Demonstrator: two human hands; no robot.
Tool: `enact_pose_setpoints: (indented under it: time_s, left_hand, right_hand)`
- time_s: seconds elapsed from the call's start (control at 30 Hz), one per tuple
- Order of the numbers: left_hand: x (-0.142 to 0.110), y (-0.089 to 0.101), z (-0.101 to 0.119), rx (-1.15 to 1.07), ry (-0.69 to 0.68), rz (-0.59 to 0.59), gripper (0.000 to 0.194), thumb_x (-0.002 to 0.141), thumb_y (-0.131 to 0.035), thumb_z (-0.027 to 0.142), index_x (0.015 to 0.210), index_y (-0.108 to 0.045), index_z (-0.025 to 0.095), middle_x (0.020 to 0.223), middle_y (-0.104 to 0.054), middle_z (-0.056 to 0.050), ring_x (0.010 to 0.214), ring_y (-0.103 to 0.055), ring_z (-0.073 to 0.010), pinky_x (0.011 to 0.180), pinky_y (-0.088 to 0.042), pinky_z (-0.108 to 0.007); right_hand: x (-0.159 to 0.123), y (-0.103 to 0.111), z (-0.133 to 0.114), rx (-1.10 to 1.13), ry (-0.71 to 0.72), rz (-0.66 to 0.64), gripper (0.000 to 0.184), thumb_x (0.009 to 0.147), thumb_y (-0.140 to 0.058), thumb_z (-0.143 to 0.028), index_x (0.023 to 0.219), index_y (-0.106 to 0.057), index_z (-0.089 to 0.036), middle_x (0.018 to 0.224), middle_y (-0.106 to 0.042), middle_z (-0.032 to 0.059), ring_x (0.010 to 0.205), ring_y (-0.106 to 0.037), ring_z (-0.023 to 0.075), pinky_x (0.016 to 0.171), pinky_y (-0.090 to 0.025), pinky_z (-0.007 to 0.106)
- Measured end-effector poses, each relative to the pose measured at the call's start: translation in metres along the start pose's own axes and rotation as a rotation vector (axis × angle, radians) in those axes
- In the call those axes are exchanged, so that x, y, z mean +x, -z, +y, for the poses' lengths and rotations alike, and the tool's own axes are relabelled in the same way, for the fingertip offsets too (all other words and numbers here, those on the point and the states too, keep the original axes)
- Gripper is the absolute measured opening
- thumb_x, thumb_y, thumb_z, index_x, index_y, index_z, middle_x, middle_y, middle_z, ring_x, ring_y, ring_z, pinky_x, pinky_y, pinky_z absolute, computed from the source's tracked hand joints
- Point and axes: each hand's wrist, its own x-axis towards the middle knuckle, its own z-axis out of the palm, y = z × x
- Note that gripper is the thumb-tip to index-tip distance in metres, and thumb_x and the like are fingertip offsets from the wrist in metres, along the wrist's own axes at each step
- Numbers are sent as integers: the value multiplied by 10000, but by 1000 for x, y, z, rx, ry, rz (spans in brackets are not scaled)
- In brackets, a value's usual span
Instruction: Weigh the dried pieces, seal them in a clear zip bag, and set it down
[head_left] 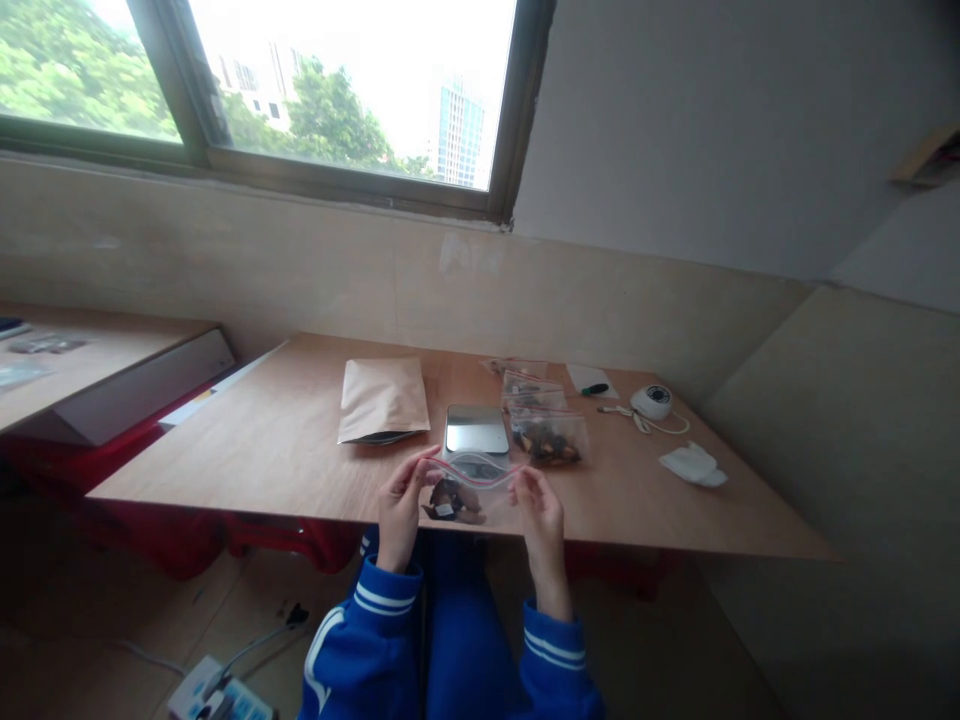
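Far to my left a second wooden table (112,355) stands apart from mine, with a few flat things on it too blurred to name. On my own plywood table (285,440), going rightward, a brown paper pouch (382,398) lies flat, and just beside it sits a small kitchen scale (476,430) with a steel top.

My left hand (400,505) pinches the left end of a clear zip bag (469,490), fingers closed on the red seal strip. The bag hangs at the near edge of the table, just in front of the scale, with a little dark stuff in its bottom corner. My right hand (538,510) pinches the right end of the same strip, so the bag is stretched between both hands.

Beyond my right hand a row of filled zip bags (544,420) lies overlapping beside the scale, the nearest one holding dark pieces. Further right are a black marker (595,389) on a slip of paper, a small round white device (652,401) with a cord, and a crumpled white tissue (694,466).
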Motion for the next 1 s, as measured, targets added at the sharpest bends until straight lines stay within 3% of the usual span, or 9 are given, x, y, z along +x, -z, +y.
enact_pose_setpoints:
  time_s: [0.13, 0.27, 0.37, 0.53, 0.8, 0.87, 1.0]
  left_hand:
    - [-6, 7, -3, -27, 61, -24, 441, 833, -570, 491, 1132, -659, 180, 940, -738, -70, 827, -694, -183, 775, -524, -269]
    - [-7, 8, -3, -168, 120, -54, 461, 833, -577, 483, 1176, -621, 178, 946, -738, -71, 870, -691, -182, 832, -515, -281]
    - [-10, 5, -6, -258, 140, -103, 398, 809, -633, 428, 1124, -641, 184, 1015, -729, -74, 930, -681, -189, 887, -502, -301]
    - [-16, -4, -8, -152, 107, -149, 274, 766, -691, 365, 953, -705, 165, 1030, -725, -83, 985, -657, -213, 914, -492, -313]
    - [-19, -13, -10, -21, 76, -220, 299, 768, -677, 380, 970, -719, 164, 1006, -730, -87, 982, -654, -233, 930, -481, -349]
    - [-20, -13, -11, -23, 52, -190, 276, 764, -680, 382, 927, -723, 164, 954, -736, -77, 949, -659, -223, 906, -491, -337]
    - [-20, -13, -4, -33, 35, -5, 265, 725, -710, 409, 796, -701, 154, 797, -724, -48, 805, -665, -195, 783, -521, -305]
  right_hand:
    - [-4, -5, -2, 13, 9, -74, 339, 783, -647, -477, 911, -660, -163, 863, -669, 47, 654, -564, 129, 626, -461, 257]
    - [-9, -11, -5, 91, 28, 93, 312, 789, -647, -466, 893, -618, -173, 662, -565, -29, 579, -507, 109, 587, -440, 236]
    - [-11, -10, -6, 175, 29, 208, 303, 806, -624, -473, 882, -578, -183, 640, -523, -49, 559, -482, 100, 572, -432, 226]
    - [-12, -3, -6, 167, 0, 276, 333, 787, -635, -492, 870, -565, -177, 665, -543, -35, 587, -500, 108, 565, -429, 221]
    - [-13, 0, -9, 152, 3, 360, 371, 804, -589, -535, 923, -581, -184, 667, -534, -27, 580, -503, 113, 551, -435, 224]
    - [-13, -3, -9, 186, -4, 367, 369, 797, -595, -538, 918, -581, -190, 672, -527, -27, 576, -497, 112, 544, -437, 223]
    - [-11, -9, 2, 208, -46, 298, 403, 782, -608, -553, 937, -594, -181, 690, -539, -19, 598, -518, 119, 566, -454, 235]
